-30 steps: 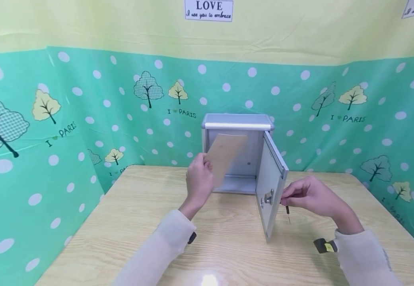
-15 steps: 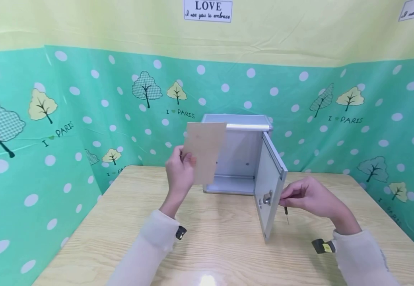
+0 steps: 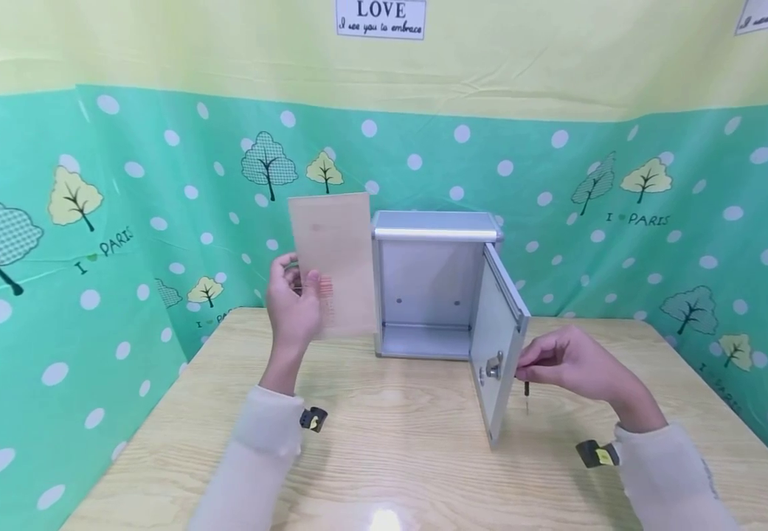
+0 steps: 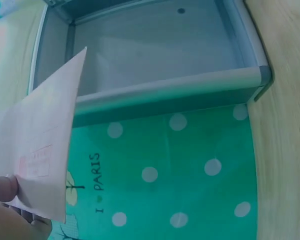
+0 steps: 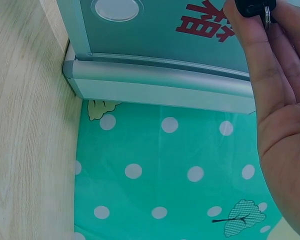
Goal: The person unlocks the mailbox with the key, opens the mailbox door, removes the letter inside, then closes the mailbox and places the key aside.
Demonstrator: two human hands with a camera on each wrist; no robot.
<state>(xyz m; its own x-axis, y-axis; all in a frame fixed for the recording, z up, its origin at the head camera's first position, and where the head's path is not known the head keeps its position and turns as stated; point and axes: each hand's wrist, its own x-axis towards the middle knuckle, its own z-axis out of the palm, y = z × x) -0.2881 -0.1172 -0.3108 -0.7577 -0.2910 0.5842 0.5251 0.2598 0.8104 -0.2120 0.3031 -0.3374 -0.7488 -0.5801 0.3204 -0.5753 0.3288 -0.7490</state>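
Note:
My left hand (image 3: 293, 313) holds a tan paper envelope (image 3: 338, 236) upright, thumb on its face beside red print. The envelope is left of a metal mailbox (image 3: 433, 225), apart from its opening. The mailbox door (image 3: 502, 324) stands swung out to the right, with a lock (image 3: 493, 367) on its inner face. At the door's outer side my right hand (image 3: 572, 369) pinches a black-headed key (image 5: 255, 7) on a small ring; the key's tip is hidden. A second key (image 3: 527, 389) dangles below the fingers.
Everything stands on a light wood table (image 3: 390, 442). A green and yellow patterned cloth (image 3: 178, 184) encloses the back and sides. The mailbox's inside shows two small holes in its back wall. Red characters (image 5: 205, 22) mark the door's front.
My left hand has moved left with the envelope, from in front of the mailbox opening to beside it, and turned its face toward the camera. The right hand stays at the door.

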